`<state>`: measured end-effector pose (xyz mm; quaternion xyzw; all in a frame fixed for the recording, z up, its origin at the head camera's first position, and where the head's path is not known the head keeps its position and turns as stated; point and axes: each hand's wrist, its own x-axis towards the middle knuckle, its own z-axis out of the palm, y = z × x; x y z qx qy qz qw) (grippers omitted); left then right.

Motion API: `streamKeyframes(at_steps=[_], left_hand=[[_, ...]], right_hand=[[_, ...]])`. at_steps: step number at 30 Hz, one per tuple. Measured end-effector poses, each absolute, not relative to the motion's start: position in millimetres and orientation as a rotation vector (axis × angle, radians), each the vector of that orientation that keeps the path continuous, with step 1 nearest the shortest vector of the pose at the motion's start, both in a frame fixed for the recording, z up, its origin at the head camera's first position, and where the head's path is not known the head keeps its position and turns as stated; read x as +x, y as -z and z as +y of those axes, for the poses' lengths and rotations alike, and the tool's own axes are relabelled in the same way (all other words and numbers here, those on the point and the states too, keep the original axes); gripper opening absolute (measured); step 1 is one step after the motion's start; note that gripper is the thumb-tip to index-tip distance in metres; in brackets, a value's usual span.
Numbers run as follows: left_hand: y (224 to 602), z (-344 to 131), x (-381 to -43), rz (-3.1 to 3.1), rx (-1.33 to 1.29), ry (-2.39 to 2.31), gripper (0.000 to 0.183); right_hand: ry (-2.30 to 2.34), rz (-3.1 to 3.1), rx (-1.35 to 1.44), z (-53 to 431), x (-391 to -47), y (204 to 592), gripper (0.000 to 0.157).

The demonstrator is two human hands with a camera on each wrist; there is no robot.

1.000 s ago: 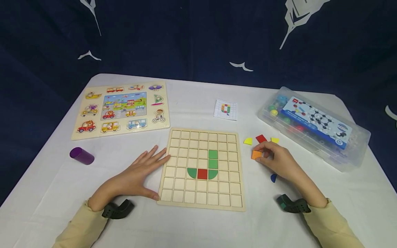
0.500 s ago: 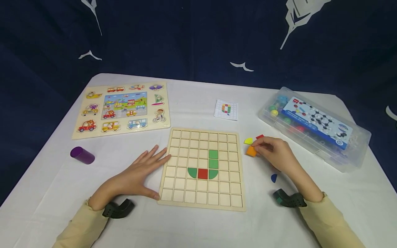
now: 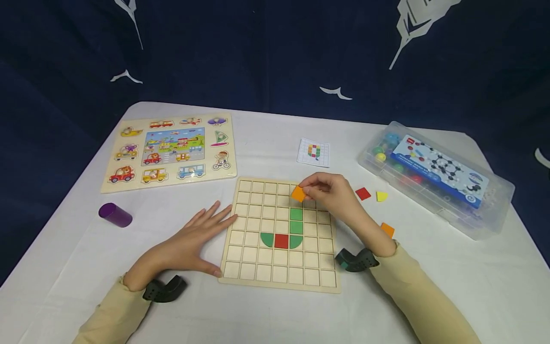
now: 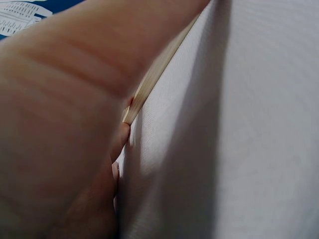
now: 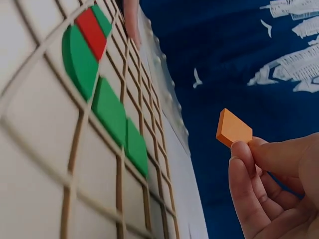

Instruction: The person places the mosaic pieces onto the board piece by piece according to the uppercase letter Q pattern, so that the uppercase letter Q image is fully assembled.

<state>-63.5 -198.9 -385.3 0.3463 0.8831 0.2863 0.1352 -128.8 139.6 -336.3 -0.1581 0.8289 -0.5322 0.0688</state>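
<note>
A wooden grid board (image 3: 245, 270) lies on the white table. Set into its cells are a red square (image 3: 281, 241), two green squares (image 3: 296, 220) above one another, and two green quarter-rounds (image 3: 267, 239) flanking the red. My right hand (image 3: 337, 193) pinches an orange square tile (image 3: 298, 193) between thumb and fingertips, over the upper part of the board. In the right wrist view that tile (image 5: 234, 128) shows clear of the grid. Spread fingers of my left hand (image 3: 185, 246) touch the board's left edge, thumb at its lower corner.
Right of the board lie a red tile (image 3: 363, 193), a yellow piece (image 3: 381, 196) and another orange tile (image 3: 387, 230). A pattern card (image 3: 313, 152) sits behind the board. Around it are a clear plastic box (image 3: 438, 179), a vehicle puzzle (image 3: 169, 181) and a purple cylinder (image 3: 115, 215).
My right hand has carried the orange tile left, from the loose pieces to above the board, uncovering another orange tile. The left hand stays in place.
</note>
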Motion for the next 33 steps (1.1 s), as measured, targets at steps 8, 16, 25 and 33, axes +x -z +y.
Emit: streamKeyframes(at_steps=[8, 16, 25, 33], left_hand=[[385.1, -198.7, -63.5, 2.558, 0.991, -0.832, 0.116], [384.5, -198.3, -63.5, 2.553, 0.988, -0.833, 0.116], [386.0, -198.6, -63.5, 2.562, 0.999, -0.839, 0.116], [386.3, -198.8, -63.4, 2.565, 0.999, -0.830, 0.116]], right_hand=[[1.605, 2.323, -0.509, 100.7, -125.9, 347.9, 0.008], [1.436, 2.404, -0.662, 84.8, -120.3, 361.7, 0.005], [1.261, 2.528, -0.818, 85.0, -118.2, 362.6, 0.007], [1.164, 2.531, -0.951, 85.4, -114.6, 361.1, 0.008]])
